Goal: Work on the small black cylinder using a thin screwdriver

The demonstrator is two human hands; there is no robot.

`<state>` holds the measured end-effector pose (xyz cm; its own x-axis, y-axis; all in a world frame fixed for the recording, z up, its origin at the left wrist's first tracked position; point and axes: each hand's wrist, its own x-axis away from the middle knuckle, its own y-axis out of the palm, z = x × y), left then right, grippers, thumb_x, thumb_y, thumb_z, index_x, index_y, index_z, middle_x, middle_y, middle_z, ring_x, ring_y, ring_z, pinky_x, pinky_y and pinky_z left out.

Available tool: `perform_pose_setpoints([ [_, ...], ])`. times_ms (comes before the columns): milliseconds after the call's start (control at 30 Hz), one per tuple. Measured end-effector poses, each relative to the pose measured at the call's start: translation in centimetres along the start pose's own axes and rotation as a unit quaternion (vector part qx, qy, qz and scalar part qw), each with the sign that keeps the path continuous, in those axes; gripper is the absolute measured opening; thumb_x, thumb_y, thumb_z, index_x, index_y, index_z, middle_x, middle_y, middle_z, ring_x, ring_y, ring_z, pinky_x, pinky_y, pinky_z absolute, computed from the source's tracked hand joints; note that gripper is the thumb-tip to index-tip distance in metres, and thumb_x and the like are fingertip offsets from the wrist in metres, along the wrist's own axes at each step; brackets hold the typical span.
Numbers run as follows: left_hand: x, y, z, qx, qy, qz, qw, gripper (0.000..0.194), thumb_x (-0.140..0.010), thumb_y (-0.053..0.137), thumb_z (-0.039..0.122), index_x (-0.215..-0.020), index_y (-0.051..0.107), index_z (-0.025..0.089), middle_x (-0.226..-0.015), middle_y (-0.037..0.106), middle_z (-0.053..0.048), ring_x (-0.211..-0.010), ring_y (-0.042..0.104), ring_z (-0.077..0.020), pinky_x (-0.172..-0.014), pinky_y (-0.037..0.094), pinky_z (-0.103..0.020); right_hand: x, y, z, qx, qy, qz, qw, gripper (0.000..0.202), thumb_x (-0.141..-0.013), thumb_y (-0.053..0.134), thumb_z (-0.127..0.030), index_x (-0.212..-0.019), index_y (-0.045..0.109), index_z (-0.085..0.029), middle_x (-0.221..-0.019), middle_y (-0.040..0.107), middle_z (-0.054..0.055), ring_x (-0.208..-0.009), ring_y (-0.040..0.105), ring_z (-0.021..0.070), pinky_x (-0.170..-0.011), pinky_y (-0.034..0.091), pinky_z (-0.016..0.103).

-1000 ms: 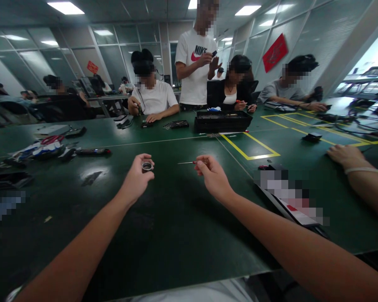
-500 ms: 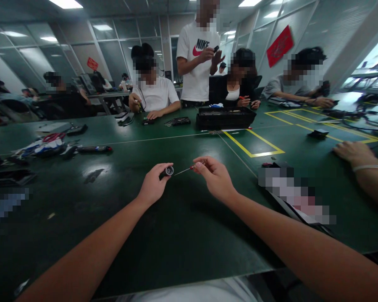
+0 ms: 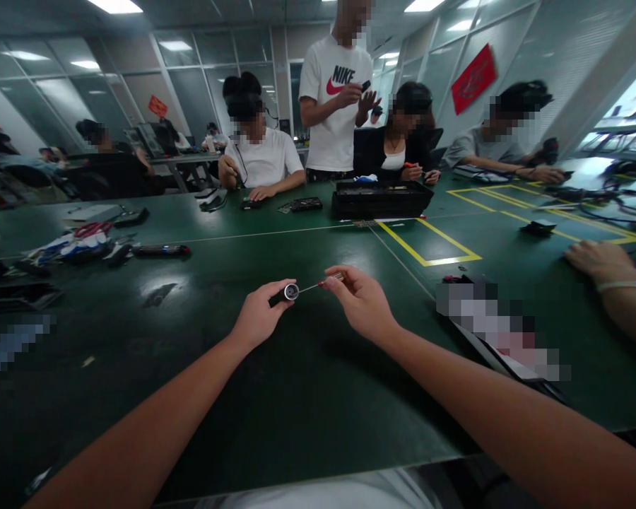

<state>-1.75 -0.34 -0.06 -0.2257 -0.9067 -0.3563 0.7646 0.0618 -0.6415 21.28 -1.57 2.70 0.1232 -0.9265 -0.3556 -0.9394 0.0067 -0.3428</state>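
1. Your left hand [image 3: 257, 314] had come to the right since the first frame a second before, bringing the dark tube [image 3: 291, 291] up to the screwdriver [image 3: 321, 283]; the tube's round open end had also turned.
2. That left hand was grasping the tube between thumb and fingers, above the near middle of the green table [image 3: 275, 403], its open end toward you and the right.
3. Your right hand [image 3: 364, 302] was pinching the screwdriver by its handle, with the thin shaft pointing left.
4. The shaft's tip met the tube's rim in view; you could not tell whether it touched or went inside.
5. Beyond your hands, a long black box [image 3: 381, 203] sat on the far side, left of a co-worker's hand [image 3: 593, 259] resting on the table at the right.
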Motion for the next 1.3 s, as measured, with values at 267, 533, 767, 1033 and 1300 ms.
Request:
perform_pose_setpoints([
  [267,0.0,0.1,-0.1,0.005,-0.004,-0.001,1.0,0.039,-0.087,0.066,0.02,-0.126,0.067,0.026,-0.13,0.066,-0.004,-0.124,0.058,-0.0234,-0.112,0.04,-0.044,-0.3,0.2,0.5,-0.021,0.006,0.035,0.999,0.024,-0.095,0.057,-0.04,-0.108,0.065,-0.022,-0.097,0.074,0.006,-0.087,0.068,0.0211,-0.078,0.052,0.037],
  [533,0.0,0.1,-0.4,-0.004,0.005,-0.005,1.0,0.042,-0.087,0.068,0.02,-0.128,0.066,0.03,-0.128,0.066,-0.003,-0.122,0.058,-0.0233,-0.11,0.04,-0.044,-0.2,0.3,0.3,-0.015,-0.002,0.031,0.999,0.025,-0.094,0.058,-0.041,-0.109,0.066,-0.022,-0.097,0.075,0.006,-0.086,0.069,0.0211,-0.077,0.052,0.037],
  [767,0.0,-0.1,-0.2,-0.009,-0.025,0.022,0.999,0.045,-0.085,0.07,0.022,-0.129,0.064,0.027,-0.13,0.065,-0.005,-0.121,0.059,-0.025,-0.109,0.042,-0.046,-0.1,-0.2,-0.2,0.077,-0.017,0.023,0.997,0.029,-0.091,0.061,-0.05,-0.092,0.07,-0.023,-0.078,0.072,0.002,-0.068,0.064,0.0171,-0.06,0.045,0.03],
  [1033,0.0,-0.1,-0.1,-0.022,-0.002,0.016,1.0,0.04,-0.085,0.071,0.022,-0.125,0.067,0.028,-0.127,0.067,-0.005,-0.121,0.058,-0.025,-0.108,0.042,-0.047,0.2,-0.2,-0.6,0.23,-0.062,0.022,0.971,0.062,-0.095,0.047,-0.063,-0.049,0.052,-0.021,-0.044,0.042,-0.003,-0.042,0.037,0.0101,-0.048,0.024,0.029],
  [1300,-0.2,-0.3,-0.4,-0.048,0.026,0.025,0.998,0.038,-0.084,0.071,0.02,-0.122,0.069,0.026,-0.123,0.07,-0.005,-0.117,0.06,-0.0248,-0.106,0.044,-0.046,0.0,-0.4,-0.8,0.238,-0.079,-0.006,0.968,0.035,-0.095,0.055,-0.052,-0.077,0.064,-0.023,-0.067,0.065,0.002,-0.06,0.057,0.0168,-0.056,0.038,0.03],
])
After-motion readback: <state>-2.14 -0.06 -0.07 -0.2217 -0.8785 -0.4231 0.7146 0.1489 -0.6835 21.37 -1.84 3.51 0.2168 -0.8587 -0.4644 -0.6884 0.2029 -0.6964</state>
